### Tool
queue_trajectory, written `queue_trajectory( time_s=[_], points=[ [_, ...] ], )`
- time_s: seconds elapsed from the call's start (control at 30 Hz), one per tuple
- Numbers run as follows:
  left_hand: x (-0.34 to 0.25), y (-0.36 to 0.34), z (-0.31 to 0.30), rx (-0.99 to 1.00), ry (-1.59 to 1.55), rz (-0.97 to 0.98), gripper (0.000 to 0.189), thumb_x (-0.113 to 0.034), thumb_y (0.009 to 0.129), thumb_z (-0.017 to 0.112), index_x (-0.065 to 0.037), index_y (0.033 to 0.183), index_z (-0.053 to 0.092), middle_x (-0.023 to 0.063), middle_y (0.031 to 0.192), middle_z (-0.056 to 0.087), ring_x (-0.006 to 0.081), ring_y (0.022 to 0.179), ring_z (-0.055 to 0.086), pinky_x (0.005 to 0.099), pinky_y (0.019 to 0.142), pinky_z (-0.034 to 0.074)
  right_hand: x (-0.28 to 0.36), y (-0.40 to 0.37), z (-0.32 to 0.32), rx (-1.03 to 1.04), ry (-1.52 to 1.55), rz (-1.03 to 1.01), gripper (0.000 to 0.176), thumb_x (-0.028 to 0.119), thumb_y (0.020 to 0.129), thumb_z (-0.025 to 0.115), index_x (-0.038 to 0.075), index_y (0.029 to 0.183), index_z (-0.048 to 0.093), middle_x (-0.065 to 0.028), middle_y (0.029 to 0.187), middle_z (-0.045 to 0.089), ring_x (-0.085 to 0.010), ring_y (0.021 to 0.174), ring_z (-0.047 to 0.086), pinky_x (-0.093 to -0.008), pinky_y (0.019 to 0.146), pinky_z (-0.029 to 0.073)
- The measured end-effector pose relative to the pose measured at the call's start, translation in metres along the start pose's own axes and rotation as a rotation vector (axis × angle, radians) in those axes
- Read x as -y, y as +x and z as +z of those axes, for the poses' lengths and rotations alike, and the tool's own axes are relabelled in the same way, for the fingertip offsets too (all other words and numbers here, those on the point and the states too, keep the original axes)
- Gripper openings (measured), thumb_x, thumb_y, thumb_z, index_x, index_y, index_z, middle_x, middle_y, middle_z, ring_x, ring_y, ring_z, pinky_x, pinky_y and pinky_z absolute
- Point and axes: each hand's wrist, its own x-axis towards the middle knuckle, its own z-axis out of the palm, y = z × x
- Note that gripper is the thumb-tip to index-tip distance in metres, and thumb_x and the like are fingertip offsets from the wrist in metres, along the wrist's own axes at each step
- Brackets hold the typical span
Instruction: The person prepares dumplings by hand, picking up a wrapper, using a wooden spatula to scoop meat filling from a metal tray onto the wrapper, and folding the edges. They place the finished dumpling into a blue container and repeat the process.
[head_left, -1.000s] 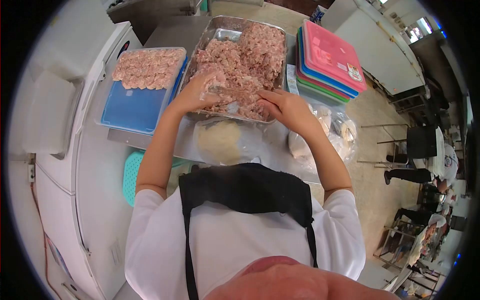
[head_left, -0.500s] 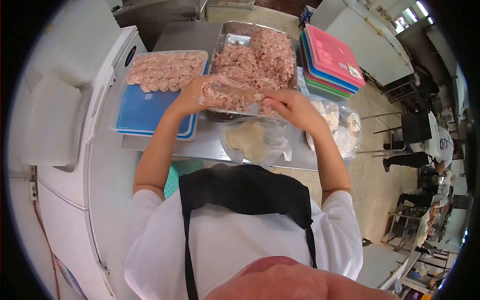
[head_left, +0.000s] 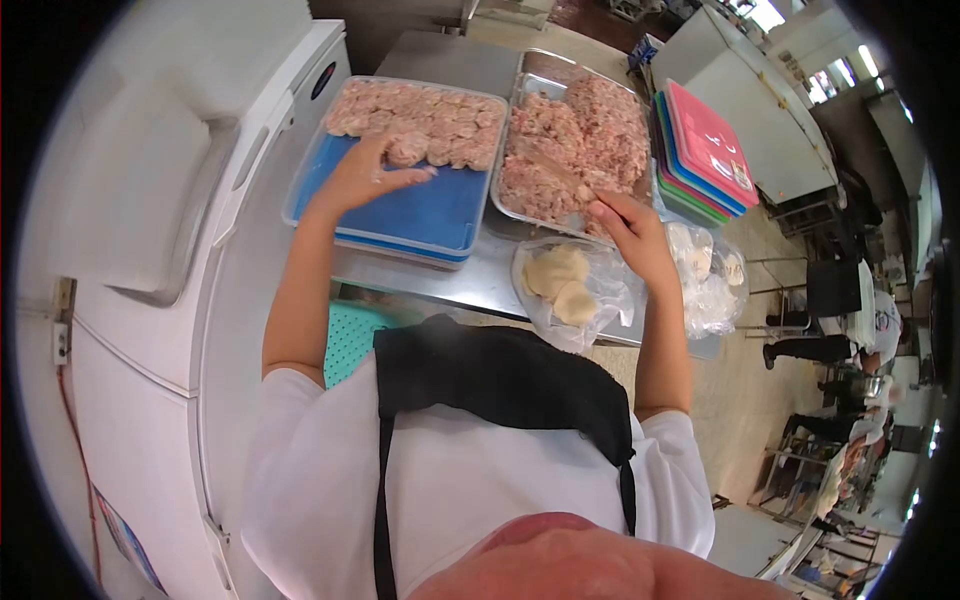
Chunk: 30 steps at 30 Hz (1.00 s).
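My left hand (head_left: pixel 372 175) is over the blue tray (head_left: pixel 430 212), its fingers around a meat-filled dumpling (head_left: pixel 406 149) at the front edge of the rows of dumplings (head_left: pixel 420 115). My right hand (head_left: pixel 632 228) grips a flat spatula (head_left: pixel 556 170), whose blade lies over the minced meat (head_left: pixel 610 125) in the metal pan (head_left: pixel 517 217). Nearer my body, round pale wrappers (head_left: pixel 560 275) rest on a clear plastic bag (head_left: pixel 540 318). To the right of them, a bag of more wrappers (head_left: pixel 705 265) sits at the table's edge.
Stacked coloured lids (head_left: pixel 708 140) stand to the pan's right. A white freezer (head_left: pixel 140 300) is on the left, and a green perforated basket (head_left: pixel 350 340) is below the table (head_left: pixel 440 285). People (head_left: pixel 885 325) are in the far right background.
My left hand has moved left from over the pan to the dumpling rows. My right hand with the spatula has shifted slightly. The camera view has turned, and the wrappers show more clearly.
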Motion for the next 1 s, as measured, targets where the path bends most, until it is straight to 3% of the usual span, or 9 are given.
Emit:
queue_trajectory(
  time_s=[0.1,0.23,0.27,0.43,0.73,0.83,0.87,0.93,1.0],
  points=[
    [0.070,-0.011,-0.025,-0.047,0.004,-0.193,0.062,-0.029,0.073,0.079,-0.001,0.123,0.055,0.0171,0.103,0.062,0.0239,0.095,0.061,0.0338,0.083,0.048,-0.011,-0.017,0.011,-0.037,0.090,0.184,0.032,0.023,0.093,0.062,-0.002,0.112,0.064,-0.0009,0.079,0.062,-0.0073,0.067,0.053,-0.0231,0.061,0.042],
    [0.113,-0.010,-0.037,-0.256,0.488,0.053,0.060,-0.023,0.074,0.076,-0.002,0.125,0.053,0.0188,0.100,0.063,0.0310,0.088,0.063,0.0373,0.077,0.051,-0.028,-0.034,0.023,-0.072,0.221,0.320,0.030,0.025,0.095,0.058,0.003,0.115,0.064,0.0034,0.067,0.053,-0.0007,0.049,0.039,-0.0180,0.043,0.029],
    [0.119,-0.008,-0.037,-0.258,0.428,0.012,0.061,-0.022,0.074,0.075,-0.003,0.127,0.051,0.0194,0.101,0.063,0.0315,0.089,0.063,0.0380,0.078,0.050,-0.030,-0.037,0.025,-0.085,0.248,0.344,0.029,0.025,0.096,0.057,0.004,0.115,0.064,0.0043,0.064,0.051,0.0005,0.046,0.035,-0.0176,0.040,0.025],
    [0.103,0.009,-0.029,-0.239,0.404,-0.184,0.067,-0.015,0.077,0.071,-0.003,0.134,0.039,0.0213,0.107,0.062,0.0323,0.094,0.064,0.0408,0.081,0.050,-0.017,-0.044,0.030,-0.118,0.293,0.407,0.027,0.024,0.096,0.057,0.003,0.110,0.064,0.0038,0.065,0.052,-0.0006,0.046,0.037,-0.0179,0.041,0.028],
    [0.118,0.027,-0.023,-0.230,0.228,-0.173,0.063,-0.009,0.078,0.070,0.000,0.131,0.039,0.0210,0.106,0.063,0.0353,0.098,0.063,0.0426,0.085,0.048,-0.027,-0.057,0.032,-0.135,0.319,0.437,0.025,0.023,0.096,0.058,0.003,0.109,0.065,0.0037,0.064,0.052,-0.0009,0.046,0.038,-0.0177,0.041,0.028],
    [0.151,0.018,-0.027,-0.289,0.120,-0.060,0.059,-0.008,0.076,0.070,-0.004,0.128,0.042,0.0184,0.105,0.064,0.0352,0.100,0.062,0.0429,0.087,0.047,-0.034,-0.058,0.026,-0.132,0.340,0.453,0.026,0.024,0.094,0.061,0.005,0.110,0.066,0.0055,0.064,0.051,-0.0006,0.048,0.039,-0.0184,0.043,0.029],
    [0.152,0.015,-0.033,-0.239,0.185,-0.117,0.059,-0.008,0.076,0.070,-0.007,0.128,0.043,0.0176,0.105,0.064,0.0351,0.101,0.062,0.0429,0.087,0.047,-0.037,-0.059,0.024,-0.130,0.349,0.462,0.026,0.025,0.093,0.063,0.006,0.110,0.067,0.0063,0.064,0.051,-0.0005,0.049,0.039,-0.0188,0.043,0.029],
    [0.116,0.006,-0.055,-0.136,0.313,-0.228,0.058,-0.010,0.077,0.070,-0.011,0.129,0.044,0.0161,0.104,0.064,0.0349,0.102,0.061,0.0430,0.087,0.047,-0.041,-0.059,0.016,-0.090,0.270,0.419,0.026,0.024,0.093,0.063,0.006,0.110,0.067,0.0064,0.065,0.051,-0.0008,0.052,0.040,-0.0187,0.046,0.030],
    [0.089,0.003,-0.061,-0.213,0.302,-0.259,0.054,-0.014,0.079,0.068,-0.014,0.128,0.046,0.0156,0.104,0.065,0.0348,0.101,0.062,0.0426,0.085,0.047,-0.049,-0.058,0.007,-0.061,0.233,0.417,0.026,0.023,0.093,0.062,0.006,0.111,0.066,0.0059,0.065,0.051,-0.0017,0.054,0.040,-0.0191,0.048,0.032]
  ],
)
